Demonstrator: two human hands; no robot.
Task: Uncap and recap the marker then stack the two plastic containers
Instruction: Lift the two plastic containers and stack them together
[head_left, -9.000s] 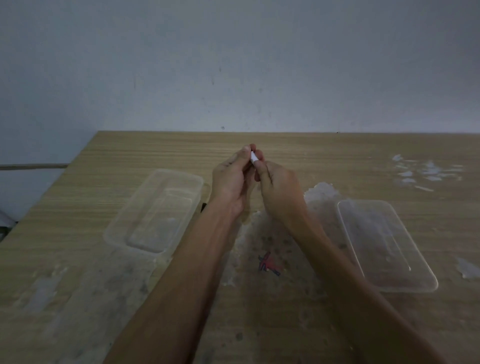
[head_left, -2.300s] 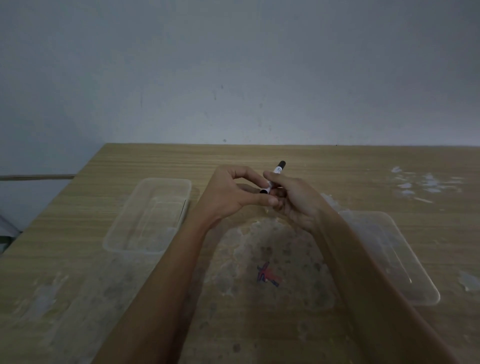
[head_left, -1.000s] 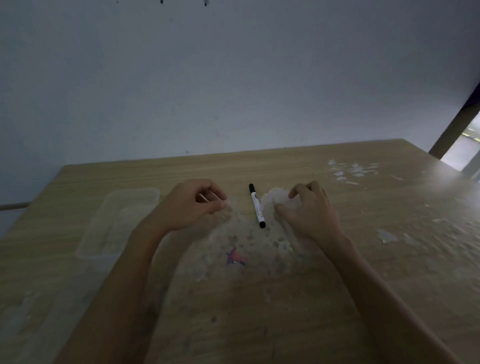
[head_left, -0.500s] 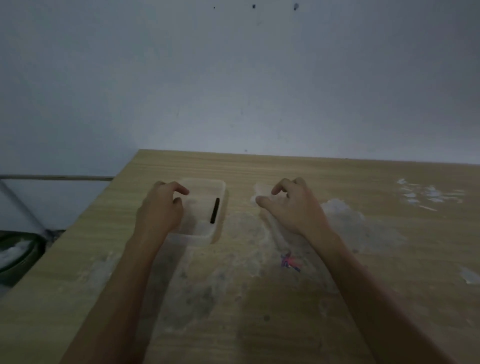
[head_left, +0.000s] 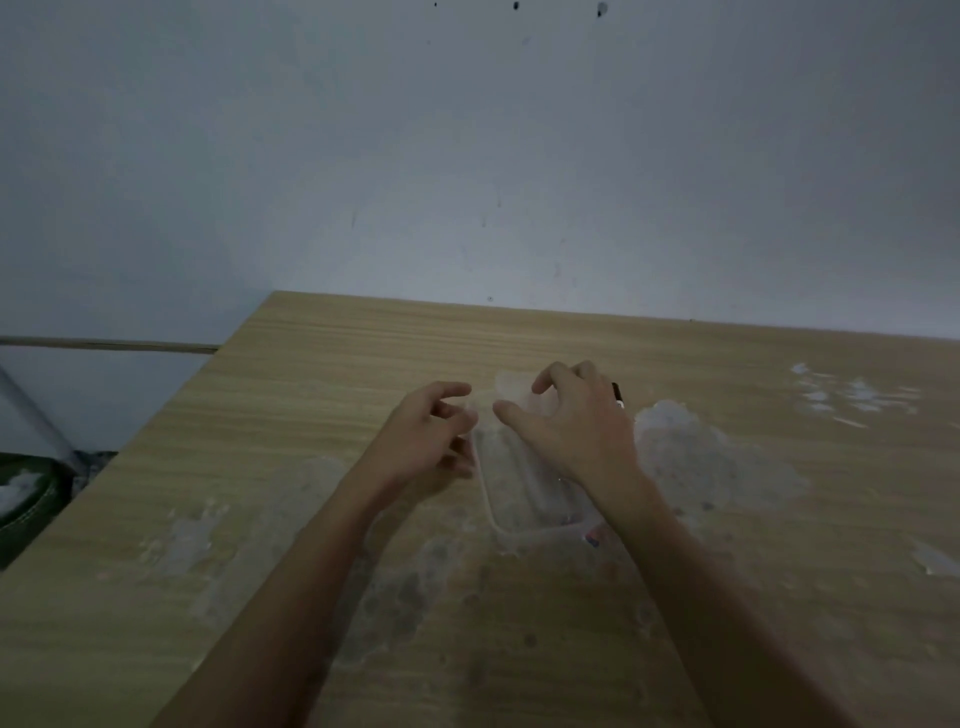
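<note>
A clear plastic container lies lengthwise on the wooden table between my hands. My right hand arches over its far end, with the clear rim pinched between thumb and fingers. At the container's left rim my left hand is curled, its fingertips touching the plastic. I see one main outline with a second line inside it; whether two containers sit nested there I cannot tell. The black marker lies capped on the table, only its tip showing just past my right hand.
The table's left edge runs diagonally at the left, with a dark green object on the floor beyond it. The grey wall stands right behind the table. White scuffed patches mark the tabletop at centre and right.
My hands have come together at the middle of the table, bringing the clear plastic with them. The marker now shows to the right of my right hand instead of beside the left container.
</note>
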